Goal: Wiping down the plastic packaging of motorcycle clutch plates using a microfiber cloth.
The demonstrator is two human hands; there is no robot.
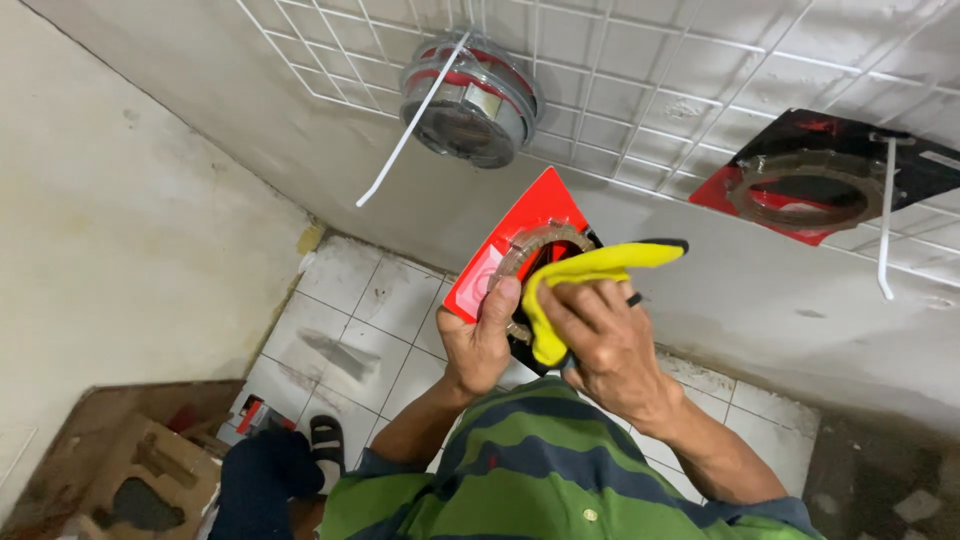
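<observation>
My left hand grips the lower edge of a red and black carded pack that holds a brown ring-shaped plate. My right hand presses a yellow cloth against the front of that pack, the cloth draped over its right side and hanging down between my hands. Both hands are raised in front of my chest, above my green and blue striped shirt.
A white wire grid hangs on the wall, with a round clear pack and another red and black ring pack fixed to it by white cable ties. An open cardboard box sits on the tiled floor at lower left.
</observation>
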